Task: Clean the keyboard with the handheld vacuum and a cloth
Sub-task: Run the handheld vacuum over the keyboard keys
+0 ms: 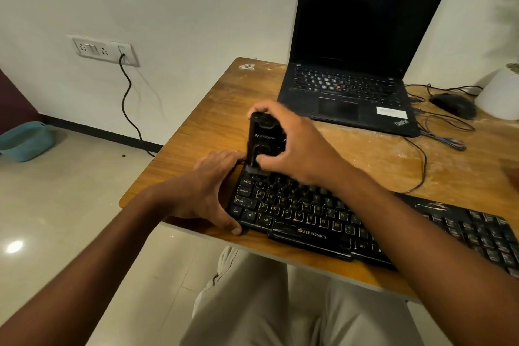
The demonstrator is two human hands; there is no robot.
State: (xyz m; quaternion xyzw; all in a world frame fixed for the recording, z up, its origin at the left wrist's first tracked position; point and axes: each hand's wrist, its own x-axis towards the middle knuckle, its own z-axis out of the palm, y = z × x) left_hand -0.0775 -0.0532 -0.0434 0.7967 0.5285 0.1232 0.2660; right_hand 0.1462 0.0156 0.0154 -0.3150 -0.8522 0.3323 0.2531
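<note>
Head view. The right hand [295,146] grips the black handheld vacuum [265,137], fingers curled over its top and thumb against its lower front. The vacuum stands nearly upright, its nozzle down on the far left corner of the black keyboard [323,222]; whether the nozzle actually touches the keys is uncertain, since that area is blurred. The left hand [209,191] clasps the keyboard's left end, thumb hooked at the near corner and fingers at the far corner. The keyboard lies diagonally along the near edge of the wooden table [202,126]. Behind it stands an open laptop [354,64] with a dark screen; a mouse [452,105] and its cables lie to the right.
</note>
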